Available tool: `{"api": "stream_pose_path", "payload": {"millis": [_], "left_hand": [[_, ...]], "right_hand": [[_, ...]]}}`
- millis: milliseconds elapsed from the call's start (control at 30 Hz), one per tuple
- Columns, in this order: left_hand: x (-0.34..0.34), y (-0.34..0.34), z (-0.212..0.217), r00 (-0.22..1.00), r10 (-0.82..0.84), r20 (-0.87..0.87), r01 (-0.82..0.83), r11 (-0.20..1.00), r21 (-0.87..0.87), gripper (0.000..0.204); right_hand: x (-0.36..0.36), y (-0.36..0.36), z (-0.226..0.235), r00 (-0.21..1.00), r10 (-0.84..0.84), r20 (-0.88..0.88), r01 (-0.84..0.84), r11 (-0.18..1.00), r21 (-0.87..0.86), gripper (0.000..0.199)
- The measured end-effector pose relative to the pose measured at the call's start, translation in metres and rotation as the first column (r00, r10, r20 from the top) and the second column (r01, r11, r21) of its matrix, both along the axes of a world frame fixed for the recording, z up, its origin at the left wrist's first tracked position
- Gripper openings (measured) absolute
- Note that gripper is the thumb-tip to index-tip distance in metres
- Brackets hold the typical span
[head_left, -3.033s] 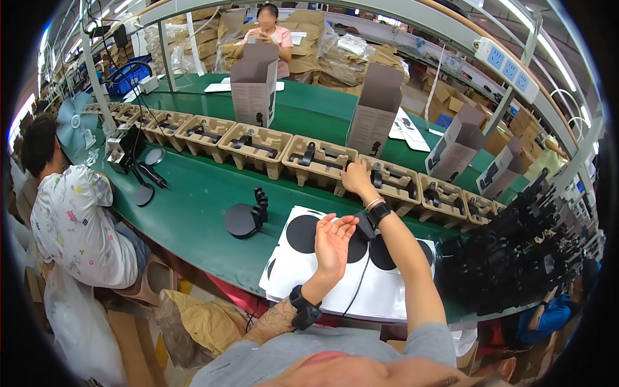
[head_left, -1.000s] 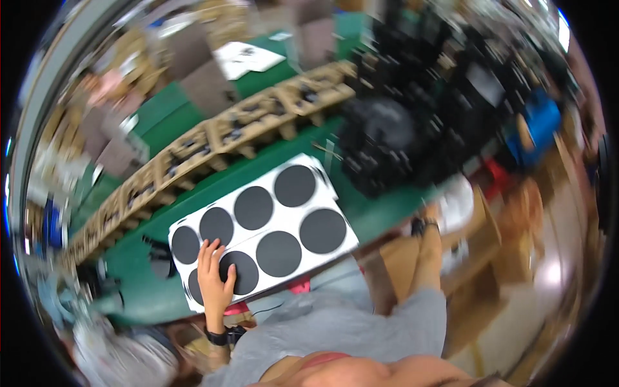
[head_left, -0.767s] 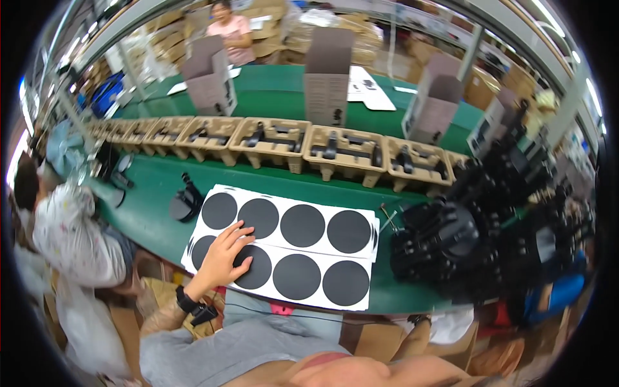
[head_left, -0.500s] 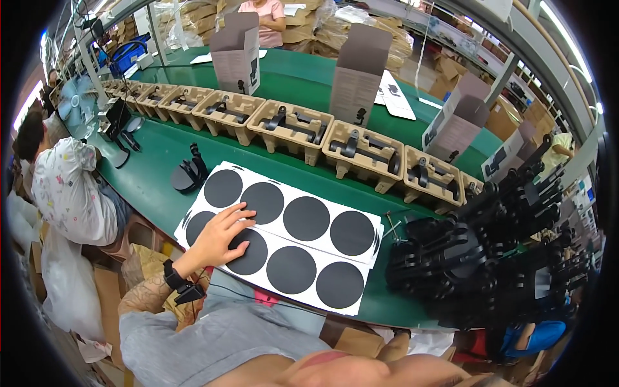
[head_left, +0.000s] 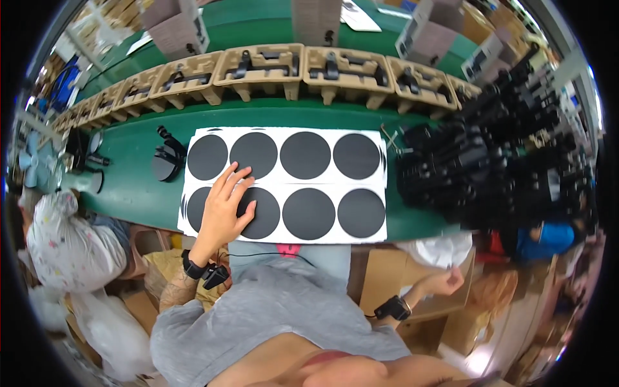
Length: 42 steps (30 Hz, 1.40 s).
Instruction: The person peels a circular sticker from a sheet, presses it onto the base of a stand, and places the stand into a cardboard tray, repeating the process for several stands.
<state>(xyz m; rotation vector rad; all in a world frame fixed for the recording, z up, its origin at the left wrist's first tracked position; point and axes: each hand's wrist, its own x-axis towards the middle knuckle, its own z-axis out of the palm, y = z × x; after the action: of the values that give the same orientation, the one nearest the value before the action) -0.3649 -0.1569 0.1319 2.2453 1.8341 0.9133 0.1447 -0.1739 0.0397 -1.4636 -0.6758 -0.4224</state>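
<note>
My left hand [head_left: 225, 203] lies spread on a white sheet [head_left: 293, 184] bearing two rows of large black discs [head_left: 308, 213]. Its fingertips touch discs near the sheet's left side, and its palm partly covers one. More sheet edges show beneath, so it looks like a stack. At the lower right, past the table's near edge, my right hand [head_left: 445, 282] is held with curled fingers close to a white plastic bag [head_left: 442, 250]. Anything inside those fingers is too small or hidden to make out. Left of the sheet stands a black mount with a round base [head_left: 166, 161].
Brown moulded trays [head_left: 258, 74] holding black parts form a row behind the sheet. A heap of black mounts [head_left: 483, 161] crowds the table's right. Open cartons [head_left: 174, 29] stand beyond the trays. Someone in a patterned shirt [head_left: 77, 242] sits at left; a cardboard box [head_left: 393, 277] is below the table.
My view has turned and tilted downward, so the sheet now appears level. The right hand has come into sight at the lower right. The left hand stays on the sheet.
</note>
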Motion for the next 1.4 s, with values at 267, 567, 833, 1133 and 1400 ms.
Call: {"api": "stream_pose_path", "payload": {"millis": [267, 567, 833, 1133, 1400], "left_hand": [[-0.001, -0.015, -0.002, 0.999, 0.02, 0.035, -0.02, 1.0, -0.008, 0.037], [0.0, -0.01, 0.0, 0.995, -0.001, 0.096, -0.004, 0.999, 0.054, 0.034], [-0.008, -0.005, 0.0, 0.998, -0.005, 0.07, 0.002, 0.999, 0.045, 0.034], [-0.156, -0.01, -0.004, 0.783, 0.554, 0.284, -0.603, 0.788, 0.126, 0.044], [-0.258, 0.03, -0.065, 0.886, 0.443, -0.134, -0.461, 0.816, -0.35, 0.099]], "right_hand": [[-0.203, 0.055, 0.134, 0.122, 0.96, 0.253, -0.667, 0.268, -0.695, 0.031], [-0.205, 0.079, 0.124, -0.038, 0.987, 0.153, -0.621, 0.096, -0.777, 0.024], [-0.172, 0.079, 0.082, 0.257, 0.9, 0.351, -0.867, 0.376, -0.327, 0.021], [-0.072, 0.018, 0.073, 0.883, 0.39, 0.262, -0.441, 0.88, 0.175, 0.015], [-0.135, 0.047, 0.102, 0.694, 0.609, 0.384, -0.676, 0.735, 0.054, 0.016]]}}
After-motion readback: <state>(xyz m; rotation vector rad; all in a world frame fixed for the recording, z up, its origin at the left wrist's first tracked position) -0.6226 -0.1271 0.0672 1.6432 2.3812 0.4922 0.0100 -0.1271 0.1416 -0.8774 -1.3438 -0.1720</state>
